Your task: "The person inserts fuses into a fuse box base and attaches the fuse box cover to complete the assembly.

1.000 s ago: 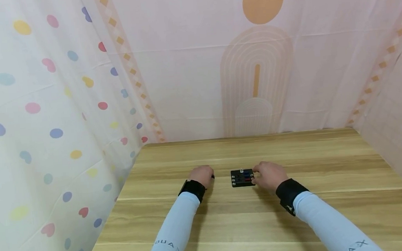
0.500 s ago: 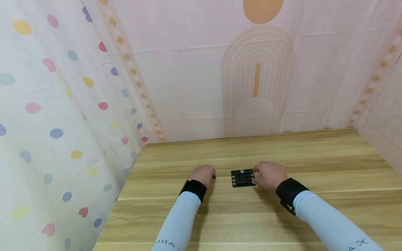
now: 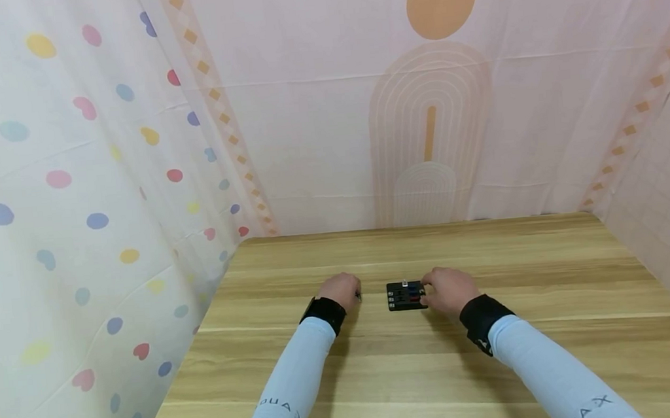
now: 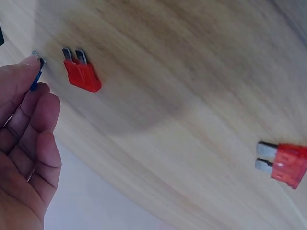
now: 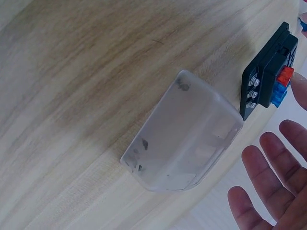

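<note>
My left hand (image 3: 340, 290) pinches a small blue blade fuse (image 4: 35, 81) between thumb and fingers, its metal prongs facing away from the palm. A red blade fuse (image 4: 82, 76) lies on the table close beside these fingertips. The black fuse block (image 3: 400, 305) rests on the table between both hands. Red (image 5: 285, 75) and blue fuses (image 5: 278, 94) sit in it, beside a row of screw terminals. My right hand (image 3: 450, 292) is at the block's right side, thumb tip right at the red fuse, the other fingers loosely extended.
Another red blade fuse (image 4: 289, 165) lies farther off on the table. A clear plastic cover (image 5: 187, 139) lies beside the block, near the right hand. The wooden table (image 3: 384, 389) ends at a patterned curtain (image 3: 317, 138) behind.
My left hand shifts very slightly to the right, and the head view drifts a little. The right hand stays at the fuse block.
</note>
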Available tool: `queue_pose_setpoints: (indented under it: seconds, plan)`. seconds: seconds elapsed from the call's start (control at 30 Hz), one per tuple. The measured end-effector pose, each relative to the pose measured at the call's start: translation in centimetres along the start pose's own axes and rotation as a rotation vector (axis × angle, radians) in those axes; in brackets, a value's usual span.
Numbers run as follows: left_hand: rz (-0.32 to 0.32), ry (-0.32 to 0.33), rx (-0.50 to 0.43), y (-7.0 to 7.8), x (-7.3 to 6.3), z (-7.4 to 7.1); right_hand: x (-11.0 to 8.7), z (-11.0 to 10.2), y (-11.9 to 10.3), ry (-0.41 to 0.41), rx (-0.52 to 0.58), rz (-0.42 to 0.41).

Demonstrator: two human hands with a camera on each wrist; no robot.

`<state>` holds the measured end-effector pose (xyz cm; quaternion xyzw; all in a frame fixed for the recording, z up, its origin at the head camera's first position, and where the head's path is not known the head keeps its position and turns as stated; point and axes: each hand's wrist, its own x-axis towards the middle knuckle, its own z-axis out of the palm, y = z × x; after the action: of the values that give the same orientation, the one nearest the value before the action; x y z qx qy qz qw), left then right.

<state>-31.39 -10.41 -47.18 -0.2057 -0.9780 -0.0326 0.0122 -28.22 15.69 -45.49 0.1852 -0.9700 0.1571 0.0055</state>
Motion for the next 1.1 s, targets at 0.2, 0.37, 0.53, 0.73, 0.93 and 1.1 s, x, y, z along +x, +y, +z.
queue_pose_setpoints:
  seconds: [0.2, 0.37, 0.53, 0.73, 0.93, 1.1]
  plan:
    - [-0.01, -0.021, -0.037, 0.0, 0.0, -0.4, 0.1, 0.0, -0.1, 0.003, -0.014, -0.016]
    - [-0.003, -0.019, -0.016, 0.0, 0.2, -0.6, 0.4, 0.0, -0.2, -0.006, -0.017, -0.022]
    - [0.013, -0.006, 0.01, 0.1, 0.6, -0.9, 0.8, 0.2, -0.2, -0.021, -0.015, -0.019]
    - [0.012, -0.025, 0.003, 0.7, 1.1, -1.8, 1.1, 0.1, -0.2, -0.046, -0.018, -0.014]
    - [0.039, -0.007, 0.025, 1.1, 1.3, -2.1, 1.3, 0.1, -0.5, -0.072, -0.055, -0.013]
    - [0.073, -0.003, 0.017, 1.6, 1.4, -2.7, 1.5, 0.2, -0.5, -0.093, -0.065, -0.009]
